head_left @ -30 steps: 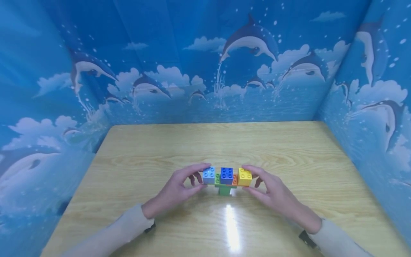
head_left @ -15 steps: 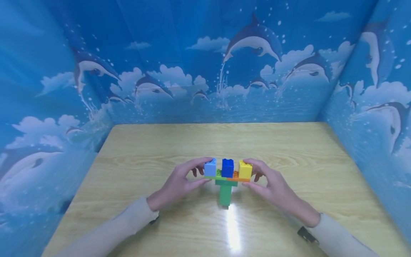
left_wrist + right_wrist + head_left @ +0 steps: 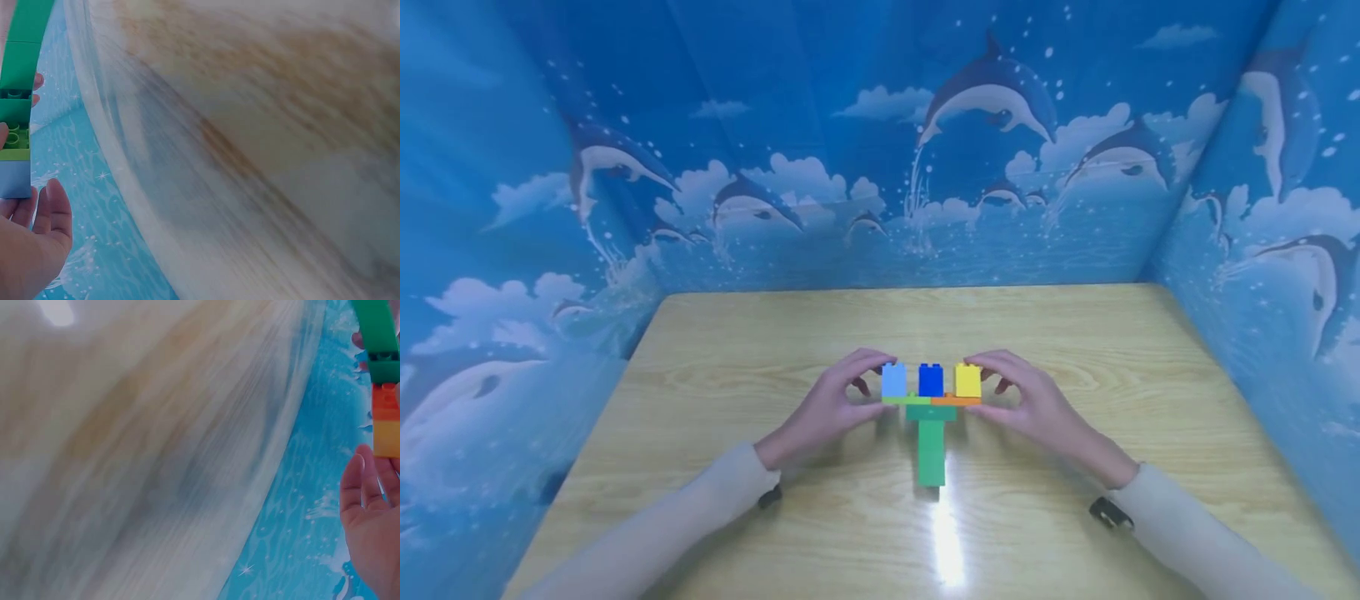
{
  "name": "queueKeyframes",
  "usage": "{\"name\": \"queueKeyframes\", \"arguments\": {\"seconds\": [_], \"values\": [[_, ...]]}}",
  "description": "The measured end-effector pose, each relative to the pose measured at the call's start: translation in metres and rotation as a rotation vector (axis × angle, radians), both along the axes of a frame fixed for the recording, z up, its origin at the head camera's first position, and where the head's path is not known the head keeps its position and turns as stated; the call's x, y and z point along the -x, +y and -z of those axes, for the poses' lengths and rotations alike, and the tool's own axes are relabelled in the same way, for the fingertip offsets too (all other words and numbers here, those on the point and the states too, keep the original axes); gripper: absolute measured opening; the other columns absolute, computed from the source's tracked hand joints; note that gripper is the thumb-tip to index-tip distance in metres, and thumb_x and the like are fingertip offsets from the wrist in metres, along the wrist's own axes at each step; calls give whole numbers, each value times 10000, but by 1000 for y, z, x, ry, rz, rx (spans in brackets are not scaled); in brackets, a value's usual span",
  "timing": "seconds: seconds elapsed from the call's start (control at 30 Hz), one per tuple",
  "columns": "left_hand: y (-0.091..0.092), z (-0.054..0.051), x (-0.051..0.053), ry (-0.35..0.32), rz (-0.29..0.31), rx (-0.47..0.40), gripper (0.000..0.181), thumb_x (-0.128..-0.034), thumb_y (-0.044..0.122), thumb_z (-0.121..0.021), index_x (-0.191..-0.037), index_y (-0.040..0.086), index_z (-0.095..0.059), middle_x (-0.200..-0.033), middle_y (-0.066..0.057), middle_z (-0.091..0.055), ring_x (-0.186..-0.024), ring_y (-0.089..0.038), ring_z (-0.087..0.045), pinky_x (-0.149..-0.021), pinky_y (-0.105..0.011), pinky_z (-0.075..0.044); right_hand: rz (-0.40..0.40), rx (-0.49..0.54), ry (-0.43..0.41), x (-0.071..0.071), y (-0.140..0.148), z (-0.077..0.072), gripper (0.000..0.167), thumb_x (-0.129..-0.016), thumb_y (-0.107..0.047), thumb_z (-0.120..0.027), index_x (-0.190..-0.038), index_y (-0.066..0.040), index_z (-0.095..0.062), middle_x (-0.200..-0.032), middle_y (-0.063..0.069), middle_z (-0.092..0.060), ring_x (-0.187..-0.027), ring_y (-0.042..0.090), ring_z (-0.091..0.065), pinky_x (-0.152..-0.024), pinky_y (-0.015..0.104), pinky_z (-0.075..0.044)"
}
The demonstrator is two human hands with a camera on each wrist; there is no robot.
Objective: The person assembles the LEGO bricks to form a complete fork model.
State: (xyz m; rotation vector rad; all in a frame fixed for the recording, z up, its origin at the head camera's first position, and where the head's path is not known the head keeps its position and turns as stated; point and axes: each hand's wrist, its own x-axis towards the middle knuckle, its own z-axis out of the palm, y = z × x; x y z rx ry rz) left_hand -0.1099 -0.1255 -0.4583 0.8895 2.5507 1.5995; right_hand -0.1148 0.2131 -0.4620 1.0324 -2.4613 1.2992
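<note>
Both hands hold up a T-shaped toy brick build between them. My left hand [image 3: 838,396] pinches its left end, fingers on the light blue brick [image 3: 894,381] and thumb under the lime green plate [image 3: 901,400]. On the other end, my right hand [image 3: 1024,398] pinches the yellow brick [image 3: 967,381] and the orange plate [image 3: 957,400] below it. A dark blue brick [image 3: 931,381] sits in the middle of the top row. Below the plates, a green crosspiece [image 3: 931,412] tops a green column [image 3: 932,454]. The wrist views show the green column [image 3: 22,62] and the orange brick [image 3: 385,403] from the side.
The pale wood-grain table [image 3: 760,333] lies beneath the hands, with a bright glare streak on it. Blue dolphin-print curtains [image 3: 880,200] enclose it at the back and both sides. Dark straps [image 3: 1110,512] show at the sleeve cuffs.
The brick build has been raised and tilted back, so its front side and the full green column now face the head camera. Both hands moved up with it, keeping their grip.
</note>
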Motion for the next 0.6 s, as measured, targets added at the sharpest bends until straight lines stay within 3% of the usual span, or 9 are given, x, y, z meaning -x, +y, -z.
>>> {"name": "queueKeyframes", "arguments": {"seconds": [0.1, 0.33, 0.6], "values": [[1, 2, 4, -49, -21, 28, 645, -898, 51, -911, -1486, 103, -652, -1435, 20, -664, -1232, -177, -633, -902, -432, -626, -10, -12, -48, 5, 2, 2, 660, -823, -13, -950, -1425, -35, -682, -1356, 63, -716, -1027, 189, -707, -782, 477, -651], [3, 7, 13, -129, -41, 101, 601, -891, 89, -925, -1442, 90, -684, -1320, -6, -728, -1168, -220, -686, -909, -379, -620, -35, -59, -104, 13, 7, 2, 614, -853, -80, -946, -1417, -73, -703, -1313, 27, -734, -1026, 245, -723, -864, 526, -633], [8, 11, 22, -174, -66, 152, 588, -876, 115, -938, -1416, 99, -707, -1281, 0, -728, -1131, -203, -676, -893, -347, -613, -8, -125, -176, 20, 8, 4, 600, -885, -124, -928, -1435, -67, -694, -1225, 11, -747, -1006, 223, -709, -906, 465, -622]]}}
